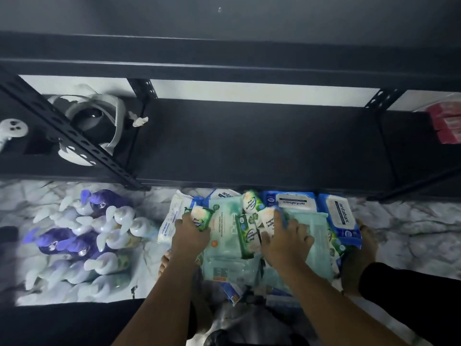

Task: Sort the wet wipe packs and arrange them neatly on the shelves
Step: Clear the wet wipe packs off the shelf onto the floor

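Marble floor (411, 233): white with grey veins; it carries the heap of wet wipe packs (232, 268), which lies just in front of the shelf's low board.
Black shelf (249, 141): metal, with perforated uprights; its middle board runs just beyond the far edge of the heap.
Heap: the packs overlap one another at odd angles. Blue packs (341, 216) with white lids lie along the far and right side, a large pale green pack (224, 226) lies in the middle, and smaller green-and-white packs lie on top.
Your left hand (190, 236): its fingers curl round a small green-and-white pack (200, 218), over the left part of the heap.
Your right hand (284, 245): it is spread wide with the fingers nearly straight, resting on the pale green packs at the middle. Its forefinger lies along a small white pack (268, 221). It grips nothing that you can make out, though the fingertips are blurred.
Your right foot (359, 260): bare, just beside the blue pack at the heap's right edge.
Left of the heap: white pump bottles (119, 218) and purple pouches (107, 201) lie together on the floor, apart from the packs.
Left shelf bay: a white headset (92, 118) and a white controller (12, 128).
Right shelf bay: a red package (446, 123), cut off by the frame edge.
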The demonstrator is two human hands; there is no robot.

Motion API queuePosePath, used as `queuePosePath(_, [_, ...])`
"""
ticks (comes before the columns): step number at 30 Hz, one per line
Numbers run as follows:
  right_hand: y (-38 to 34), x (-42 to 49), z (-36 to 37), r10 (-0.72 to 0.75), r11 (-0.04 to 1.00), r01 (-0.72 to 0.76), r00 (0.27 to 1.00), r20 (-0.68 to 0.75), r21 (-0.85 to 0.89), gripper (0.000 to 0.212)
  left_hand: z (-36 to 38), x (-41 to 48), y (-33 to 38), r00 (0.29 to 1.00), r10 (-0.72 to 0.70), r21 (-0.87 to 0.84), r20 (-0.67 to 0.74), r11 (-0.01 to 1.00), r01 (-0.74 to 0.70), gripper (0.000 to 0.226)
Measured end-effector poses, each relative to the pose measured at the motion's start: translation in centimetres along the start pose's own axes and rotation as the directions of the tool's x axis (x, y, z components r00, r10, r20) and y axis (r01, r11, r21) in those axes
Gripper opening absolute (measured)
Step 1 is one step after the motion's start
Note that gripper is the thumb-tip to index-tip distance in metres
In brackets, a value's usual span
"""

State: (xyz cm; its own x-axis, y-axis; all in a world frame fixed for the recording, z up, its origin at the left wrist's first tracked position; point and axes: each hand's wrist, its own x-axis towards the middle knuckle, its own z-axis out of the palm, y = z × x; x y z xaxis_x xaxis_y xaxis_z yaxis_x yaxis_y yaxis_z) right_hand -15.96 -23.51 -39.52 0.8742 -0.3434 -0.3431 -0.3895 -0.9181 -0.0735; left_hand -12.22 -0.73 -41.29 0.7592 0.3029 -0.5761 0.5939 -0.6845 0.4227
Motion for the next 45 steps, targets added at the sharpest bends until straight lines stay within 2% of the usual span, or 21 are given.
queuePosePath(2, [-0.1, 0.1, 0.9, -0.032, 0.998, 0.032, 0.999, 0.0, -0.052, 0.083, 0.6, 0.7, -0.5, 0.999, -0.027, -0.044, 0.04, 0.999, 0.029, 0.075])
queuePosePath(5, [0.1, 0.0, 2.3, -0.053, 0.996, 0.052, 0.998, -0.021, -0.077, 0.086, 1.4, 1.6, -1.1, 0.995, -0.028, -0.022, 0.095, 0.999, 0.03, 0.083])
queuePosePath(13, [0.1, -0.6, 1.3, -0.071, 0.996, 0.071, 0.997, 0.004, -0.052, 0.091, 0.9, 0.7, -0.5, 1.0, -0.001, 0.056, 0.018, 0.998, 0.0, 0.075])
queuePosePath(18, [-0.4, -1.9, -1.8, -0.096, 0.995, 0.096, 0.995, 0.003, -0.028, 0.079, 0.0, -1.1, 1.3, 0.987, 0.151, -0.053, 0.047, 0.988, -0.148, 0.065])
queuePosePath(22, [-1.3, -2.8, -5.4, -0.167, 0.986, 0.166, 0.985, -0.036, -0.019, 0.062, -2.0, -4.5, 4.7, 0.943, 0.332, -0.004, -0.002, 0.943, -0.332, 0.055])
queuePosePath(25, [-2.0, -3.6, -8.7, -0.245, 0.968, 0.249, 0.961, -0.126, 0.013, 0.048, -3.8, -7.0, 7.1, 0.855, 0.504, 0.06, -0.118, 0.864, -0.501, 0.043])
queuePosePath(30, [-2.5, -4.2, -15.3, -0.341, 0.932, 0.361, 0.902, -0.266, 0.032, 0.048, -9.0, -11.0, 10.9, 0.698, 0.693, 0.243, -0.181, 0.719, -0.651, 0.053])
queuePosePath(35, [-3.7, -4.5, -24.1, -0.418, 0.874, 0.486, 0.765, -0.49, 0.014, 0.048, -17.1, -14.3, 15.1, 0.518, 0.82, 0.423, -0.245, 0.571, -0.704, 0.044])
queuePosePath(40, [-5.7, -3.7, -31.7, -0.401, 0.802, 0.594, 0.604, -0.688, 0.055, 0.039, -24.1, -16.2, 18.6, 0.376, 0.856, 0.47, -0.355, 0.512, -0.719, 0.032])
queuePosePath(42, [-6.6, -2.8, -34.1, -0.391, 0.795, 0.603, 0.6, -0.698, 0.072, 0.037, -26.1, -15.9, 19.7, 0.338, 0.861, 0.476, -0.381, 0.496, -0.726, 0.027])
queuePosePath(45, [-8.1, -0.6, -37.2, -0.391, 0.808, 0.583, 0.638, -0.664, 0.085, 0.039, -27.6, -14.2, 21.3, 0.32, 0.866, 0.468, -0.385, 0.482, -0.741, 0.024])
